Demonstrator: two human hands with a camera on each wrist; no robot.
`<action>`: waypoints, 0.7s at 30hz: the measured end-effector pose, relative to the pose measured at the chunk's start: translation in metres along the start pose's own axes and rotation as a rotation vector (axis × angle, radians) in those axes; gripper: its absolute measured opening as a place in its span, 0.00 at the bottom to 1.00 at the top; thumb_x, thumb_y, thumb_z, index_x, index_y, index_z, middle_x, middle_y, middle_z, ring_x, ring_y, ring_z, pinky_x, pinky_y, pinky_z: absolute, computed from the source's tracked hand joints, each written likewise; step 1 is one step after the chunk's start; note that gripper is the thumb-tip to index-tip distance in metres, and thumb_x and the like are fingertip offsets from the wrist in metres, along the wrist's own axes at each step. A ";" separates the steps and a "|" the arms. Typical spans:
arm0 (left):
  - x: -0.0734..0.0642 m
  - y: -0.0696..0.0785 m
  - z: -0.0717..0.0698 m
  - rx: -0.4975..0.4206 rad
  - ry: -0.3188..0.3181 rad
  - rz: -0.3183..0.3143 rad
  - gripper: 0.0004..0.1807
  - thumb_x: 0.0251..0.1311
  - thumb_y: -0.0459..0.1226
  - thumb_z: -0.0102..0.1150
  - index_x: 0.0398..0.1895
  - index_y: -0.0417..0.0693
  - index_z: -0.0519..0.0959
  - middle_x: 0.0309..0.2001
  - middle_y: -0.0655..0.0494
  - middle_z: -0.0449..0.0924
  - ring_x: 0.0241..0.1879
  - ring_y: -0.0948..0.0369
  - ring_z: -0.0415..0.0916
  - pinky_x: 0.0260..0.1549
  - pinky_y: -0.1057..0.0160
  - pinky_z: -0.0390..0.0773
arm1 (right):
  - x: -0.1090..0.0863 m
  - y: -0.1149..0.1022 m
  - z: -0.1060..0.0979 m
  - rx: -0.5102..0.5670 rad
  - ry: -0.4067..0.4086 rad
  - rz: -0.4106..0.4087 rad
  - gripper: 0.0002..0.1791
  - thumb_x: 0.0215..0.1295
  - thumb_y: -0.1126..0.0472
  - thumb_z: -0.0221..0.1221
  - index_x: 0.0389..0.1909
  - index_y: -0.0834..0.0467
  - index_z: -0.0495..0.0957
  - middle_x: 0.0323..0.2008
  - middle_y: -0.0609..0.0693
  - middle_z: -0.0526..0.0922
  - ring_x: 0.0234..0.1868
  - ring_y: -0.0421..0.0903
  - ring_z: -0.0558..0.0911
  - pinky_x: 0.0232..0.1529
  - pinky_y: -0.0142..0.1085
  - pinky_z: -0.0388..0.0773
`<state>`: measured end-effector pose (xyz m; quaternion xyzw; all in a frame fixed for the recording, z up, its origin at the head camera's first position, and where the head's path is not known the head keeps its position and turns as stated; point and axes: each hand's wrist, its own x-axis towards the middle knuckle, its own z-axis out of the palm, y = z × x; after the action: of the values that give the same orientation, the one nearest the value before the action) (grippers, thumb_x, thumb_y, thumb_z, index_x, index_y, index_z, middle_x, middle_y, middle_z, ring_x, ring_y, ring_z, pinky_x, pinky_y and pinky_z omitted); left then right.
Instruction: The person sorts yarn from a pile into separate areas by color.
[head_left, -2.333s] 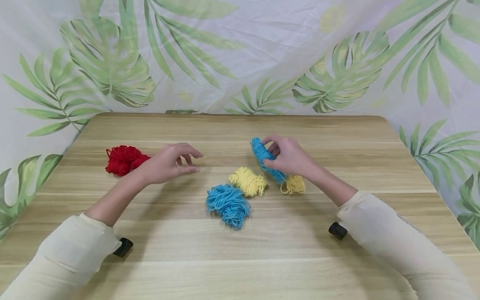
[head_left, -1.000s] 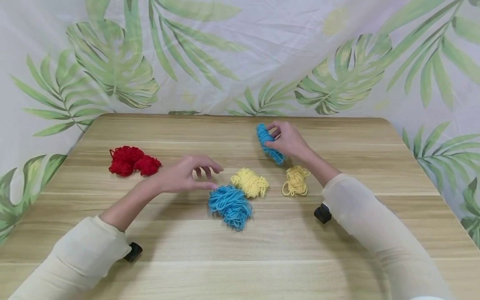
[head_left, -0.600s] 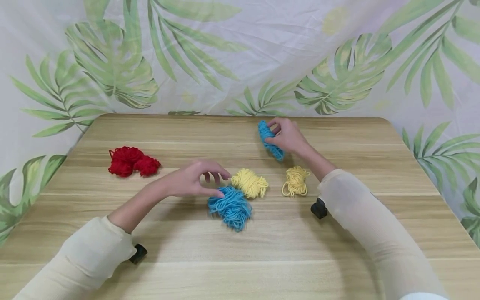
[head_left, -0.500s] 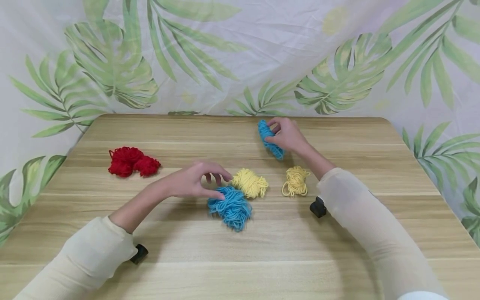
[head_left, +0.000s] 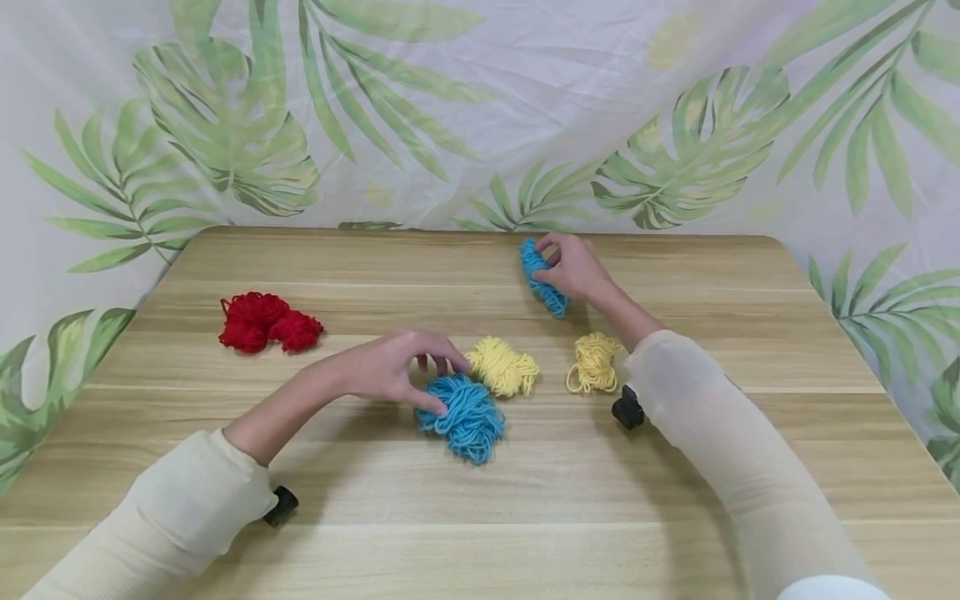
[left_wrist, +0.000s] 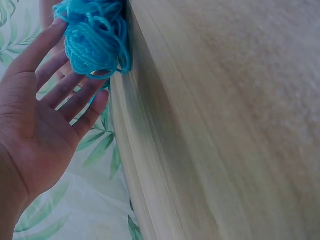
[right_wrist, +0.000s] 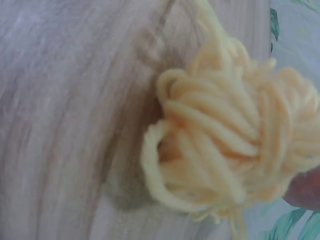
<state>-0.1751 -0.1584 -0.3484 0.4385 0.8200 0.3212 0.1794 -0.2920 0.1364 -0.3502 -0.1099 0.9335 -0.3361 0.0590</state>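
In the head view, my right hand (head_left: pixel 576 268) pinches a narrow skein of blue yarn (head_left: pixel 551 298) near the table's far edge. Only a small part of that hand shows in the right wrist view, behind a yellow yarn bundle (right_wrist: pixel 215 135). My left hand (head_left: pixel 393 367) reaches over a looser blue yarn bundle (head_left: pixel 468 423) at mid-table, thumb at its near-left side and fingers extended beyond it. The left wrist view has the spread left hand (left_wrist: pixel 42 120) beside this blue yarn (left_wrist: pixel 95 47), thumb at its edge. A yellow yarn bundle (head_left: pixel 504 367) lies by the left fingertips.
Another yellow bundle (head_left: pixel 594 363) lies below the right wrist. Red yarn (head_left: pixel 258 323) sits at the table's left. The wooden table (head_left: pixel 450 550) ends at a leaf-patterned cloth (head_left: pixel 525 100). A black wrist device (head_left: pixel 628 408) hangs under the right sleeve.
My right hand has carried the blue skein away toward the far edge, uncovering the right yellow bundle. My left hand has moved right and down from beside the red yarn to the loose blue yarn.
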 end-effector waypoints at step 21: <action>0.007 -0.003 0.000 -0.009 -0.069 -0.009 0.19 0.58 0.30 0.74 0.54 0.43 0.85 0.50 0.55 0.86 0.45 0.61 0.80 0.40 0.58 0.83 | 0.005 0.004 0.001 -0.061 -0.077 -0.005 0.24 0.71 0.55 0.65 0.64 0.61 0.78 0.52 0.63 0.81 0.49 0.57 0.80 0.50 0.48 0.78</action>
<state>-0.1804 -0.1537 -0.3504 0.4450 0.8138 0.3087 0.2108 -0.2977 0.1371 -0.3537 -0.1268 0.9400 -0.3033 0.0907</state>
